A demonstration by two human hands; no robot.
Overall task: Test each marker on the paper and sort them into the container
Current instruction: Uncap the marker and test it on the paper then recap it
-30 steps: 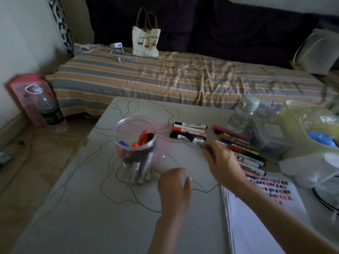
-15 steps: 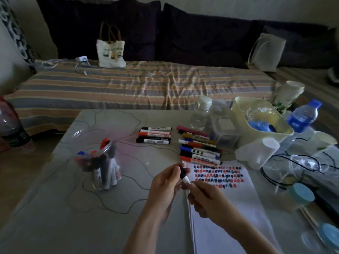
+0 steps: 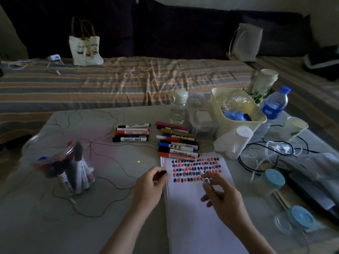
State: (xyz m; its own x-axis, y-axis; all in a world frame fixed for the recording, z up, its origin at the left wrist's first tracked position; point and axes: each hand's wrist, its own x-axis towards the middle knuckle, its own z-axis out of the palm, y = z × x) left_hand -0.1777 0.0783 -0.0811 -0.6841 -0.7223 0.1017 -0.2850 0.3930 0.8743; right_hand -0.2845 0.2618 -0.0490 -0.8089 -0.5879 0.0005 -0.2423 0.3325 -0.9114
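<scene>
So the hands have split apart since half a second ago: left hand (image 3: 150, 182) now pinches the black cap (image 3: 161, 173) off by itself, right hand (image 3: 222, 200) grips the uncapped marker (image 3: 207, 180), tip over the scribbled paper (image 3: 198, 198) on the table (image 3: 110, 226).

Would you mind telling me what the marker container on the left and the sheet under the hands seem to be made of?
The container looks like clear, glossy plastic: the markers inside show through its wall and the rim catches light, though glass cannot be ruled out. The sheet looks like matte white paper: flat, thin-edged, with marker ink marks on it.
</scene>
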